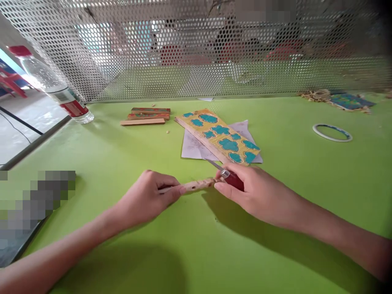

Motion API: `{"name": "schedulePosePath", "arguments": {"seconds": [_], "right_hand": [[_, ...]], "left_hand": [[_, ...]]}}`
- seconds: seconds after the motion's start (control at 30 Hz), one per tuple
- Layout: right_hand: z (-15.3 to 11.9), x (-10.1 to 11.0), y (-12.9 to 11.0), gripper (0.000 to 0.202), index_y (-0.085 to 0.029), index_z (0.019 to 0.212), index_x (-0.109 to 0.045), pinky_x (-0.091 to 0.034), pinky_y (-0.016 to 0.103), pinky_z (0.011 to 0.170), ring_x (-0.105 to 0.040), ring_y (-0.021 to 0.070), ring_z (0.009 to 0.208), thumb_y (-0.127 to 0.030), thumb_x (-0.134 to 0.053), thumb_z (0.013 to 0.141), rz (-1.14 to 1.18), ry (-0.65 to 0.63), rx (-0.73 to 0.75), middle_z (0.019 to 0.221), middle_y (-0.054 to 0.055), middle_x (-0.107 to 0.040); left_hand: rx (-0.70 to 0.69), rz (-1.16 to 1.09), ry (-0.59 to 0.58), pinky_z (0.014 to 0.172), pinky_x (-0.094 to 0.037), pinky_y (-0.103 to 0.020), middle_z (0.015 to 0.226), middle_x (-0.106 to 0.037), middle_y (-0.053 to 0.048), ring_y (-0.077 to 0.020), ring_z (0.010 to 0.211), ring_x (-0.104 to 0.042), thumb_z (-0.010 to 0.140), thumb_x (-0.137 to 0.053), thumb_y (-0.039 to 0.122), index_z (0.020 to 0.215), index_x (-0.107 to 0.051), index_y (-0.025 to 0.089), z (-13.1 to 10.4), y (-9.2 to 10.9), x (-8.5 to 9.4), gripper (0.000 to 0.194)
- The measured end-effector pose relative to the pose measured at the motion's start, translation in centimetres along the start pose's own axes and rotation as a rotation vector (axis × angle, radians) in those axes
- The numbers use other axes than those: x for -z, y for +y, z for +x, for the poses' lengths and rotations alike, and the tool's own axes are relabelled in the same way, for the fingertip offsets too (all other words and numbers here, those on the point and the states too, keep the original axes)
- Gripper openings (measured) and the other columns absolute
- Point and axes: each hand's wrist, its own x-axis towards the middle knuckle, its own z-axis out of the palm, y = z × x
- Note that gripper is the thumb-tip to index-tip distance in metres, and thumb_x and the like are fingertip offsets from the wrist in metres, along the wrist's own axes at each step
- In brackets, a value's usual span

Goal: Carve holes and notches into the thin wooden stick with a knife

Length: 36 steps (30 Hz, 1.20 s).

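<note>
My left hand pinches one end of a thin pale wooden strip with notches or dark spots along it. The strip lies sideways above the green table. At its other end, my right hand is closed round the red handle of a carving knife. The narrow metal blade points up and to the left, away from the strip. The thumb of that hand is against or very near the strip's right end. Just beyond the blade lies a yellow board with blue cloud-like shapes, resting on a white paper sheet.
Several painted wooden strips lie at the back left. A water bottle with a red cap stands at the left edge. A roll of tape lies right, below some twine and a blue painted piece. A perforated metal screen closes the back.
</note>
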Motion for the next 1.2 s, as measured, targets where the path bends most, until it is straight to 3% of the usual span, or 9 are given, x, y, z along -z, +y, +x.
{"name": "schedulePosePath", "arguments": {"seconds": [0.13, 0.33, 0.43, 0.5, 0.7, 0.83, 0.97, 1.07, 1.2], "right_hand": [[0.8, -0.9, 0.6, 0.029, -0.021, 0.072, -0.054, -0.032, 0.026, 0.046, -0.046, 0.0119, 0.052, -0.044, -0.057, 0.088, -0.212, 0.073, 0.052, 0.061, -0.003, -0.057], [0.9, -1.5, 0.2, 0.038, -0.021, 0.069, -0.048, -0.026, 0.023, 0.04, -0.04, 0.0085, 0.044, -0.052, -0.054, 0.09, 0.013, 0.052, -0.017, 0.055, -0.005, -0.048], [0.5, -2.1, -0.3, 0.038, -0.022, 0.074, -0.045, -0.029, 0.021, 0.035, -0.039, 0.0075, 0.037, -0.055, -0.051, 0.091, 0.296, -0.082, -0.087, 0.05, -0.008, -0.042], [0.1, -2.8, -0.6, 0.038, -0.022, 0.075, -0.046, -0.031, 0.02, 0.032, -0.039, 0.0079, 0.034, -0.056, -0.052, 0.091, 0.436, -0.176, -0.085, 0.047, -0.009, -0.042], [-0.6, -3.7, -1.1, 0.03, -0.021, 0.084, -0.05, -0.034, 0.017, 0.033, -0.041, 0.007, 0.038, -0.049, -0.048, 0.095, 0.545, -0.347, -0.084, 0.056, -0.008, -0.046], [-0.7, -3.1, -0.7, 0.032, -0.023, 0.088, -0.048, -0.035, 0.021, 0.039, -0.042, 0.0084, 0.044, -0.052, -0.041, 0.097, 0.393, -0.194, -0.138, 0.062, -0.007, -0.047], [-1.0, -2.4, -0.4, 0.036, -0.022, 0.077, -0.044, -0.033, 0.026, 0.05, -0.045, 0.0123, 0.055, -0.049, -0.036, 0.1, 0.007, 0.001, -0.046, 0.064, -0.004, -0.048], [-1.2, -2.3, -0.2, 0.029, -0.023, 0.083, -0.048, -0.03, 0.028, 0.052, -0.049, 0.0155, 0.058, -0.04, -0.032, 0.101, -0.215, 0.026, 0.004, 0.068, 0.0, -0.056], [-1.5, -2.6, -0.1, 0.025, -0.024, 0.096, -0.05, -0.026, 0.029, 0.051, -0.051, 0.0178, 0.054, -0.034, -0.028, 0.101, -0.372, -0.001, 0.012, 0.067, 0.001, -0.06]], "left_hand": [[0.137, -0.322, -0.051, 0.041, -0.028, -0.02, 0.047, -0.044, 0.005, -0.0068, 0.041, -0.037, 0.087, -0.062, 0.051, 0.071, -0.067, 0.013, -0.2, 0.2, 0.5, 0.042], [0.07, -0.76, 0.175, 0.044, -0.045, -0.022, 0.059, -0.052, 0.003, -0.0091, 0.046, -0.048, 0.089, -0.064, 0.046, 0.094, -0.069, 0.014, -0.5, 0.2, -0.2, 0.033], [0.065, -0.629, 0.075, 0.048, -0.048, -0.022, 0.07, -0.058, 0.001, -0.0099, 0.053, -0.053, 0.091, -0.061, 0.048, 0.11, -0.065, 0.015, -0.7, 0.6, -1.2, 0.039], [0.008, -0.499, -0.013, 0.05, -0.044, -0.019, 0.068, -0.054, 0.001, -0.0095, 0.058, -0.051, 0.094, -0.058, 0.046, 0.1, -0.067, 0.014, -0.9, 1.1, -2.0, 0.034], [-0.019, -0.532, 0.012, 0.05, -0.041, -0.02, 0.07, -0.058, -0.001, -0.0091, 0.058, -0.051, 0.096, -0.052, 0.046, 0.083, -0.063, 0.013, -1.1, 1.9, -3.0, 0.037], [0.124, -0.503, 0.047, 0.045, -0.042, -0.022, 0.066, -0.06, 0.0, -0.0109, 0.05, -0.053, 0.098, -0.042, 0.052, 0.083, -0.053, 0.016, -1.1, 1.6, -2.7, 0.04], [0.093, -0.095, 0.144, 0.048, -0.034, -0.023, 0.059, -0.052, 0.004, -0.0111, 0.049, -0.048, 0.101, -0.036, 0.042, 0.079, -0.048, 0.019, -1.1, 1.3, -1.8, 0.034], [0.017, 0.212, 0.213, 0.054, -0.031, -0.026, 0.06, -0.049, 0.004, -0.0123, 0.052, -0.043, 0.102, -0.035, 0.036, 0.08, -0.051, 0.02, -1.0, 1.1, -1.3, 0.032], [0.002, 0.302, 0.185, 0.06, -0.034, -0.027, 0.071, -0.06, 0.0, -0.0148, 0.06, -0.053, 0.103, -0.034, 0.038, 0.091, -0.057, 0.019, -0.8, 0.6, -1.2, 0.032]]}}
